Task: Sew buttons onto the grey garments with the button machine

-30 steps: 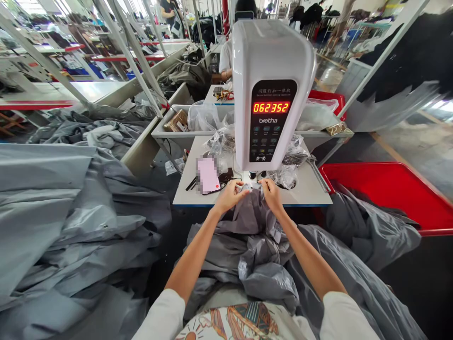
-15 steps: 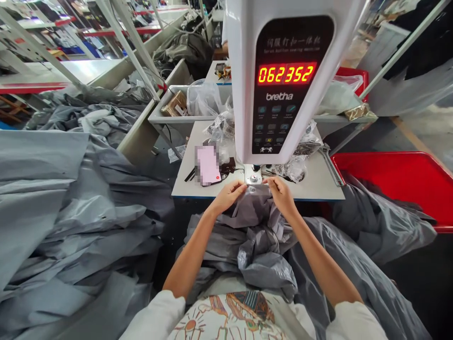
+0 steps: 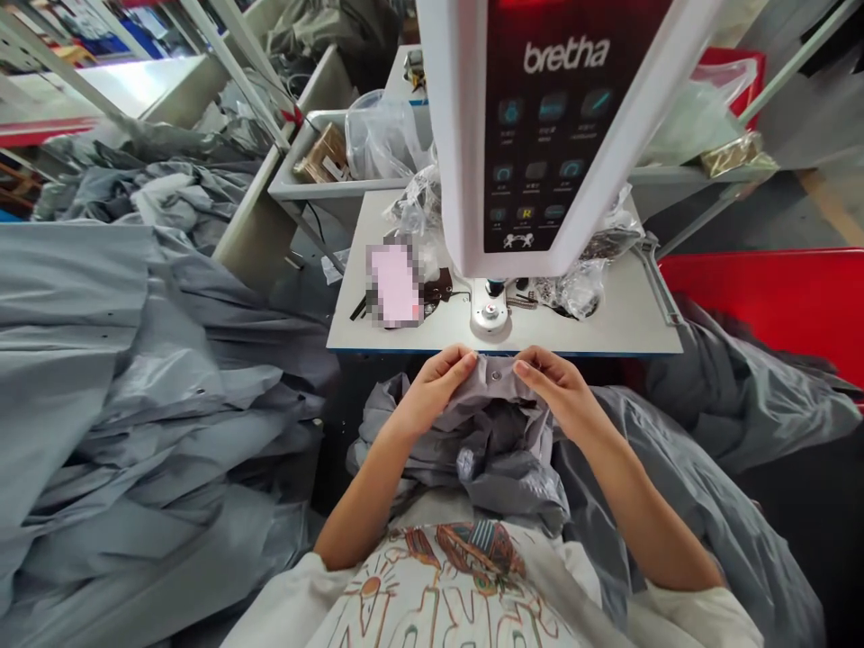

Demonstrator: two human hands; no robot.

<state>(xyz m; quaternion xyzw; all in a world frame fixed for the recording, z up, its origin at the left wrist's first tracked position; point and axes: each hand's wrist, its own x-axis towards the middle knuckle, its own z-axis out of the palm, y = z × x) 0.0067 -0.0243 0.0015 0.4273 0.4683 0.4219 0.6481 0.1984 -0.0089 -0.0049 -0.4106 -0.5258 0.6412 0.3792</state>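
Between my two hands a strip of grey fabric point(image 3: 506, 387) is stretched, with a small round metal snap point(image 3: 497, 375) near its middle. My left hand point(image 3: 438, 382) pinches the strip's left side between thumb and fingers. On the other side my right hand point(image 3: 553, 382) grips it the same way. Both hands are just in front of the table's near edge, apart from the snap machine's lower die point(image 3: 490, 313). The rest of the grey cloth hangs bunched in my lap. Above the table looms the machine's white head point(image 3: 465, 180) with a dark button panel.
A pink phone point(image 3: 397, 283), partly blurred, lies left on the white tabletop point(image 3: 432, 337). Clear plastic bags point(image 3: 586, 288) of small parts sit right of the die. Grey fabric piles point(image 3: 135, 387) fill the left; a red bin point(image 3: 762, 288) stands right.
Both hands have drawn the fabric strip back from the die toward my body, and the snap now shows in the open. The camera view has tilted lower.
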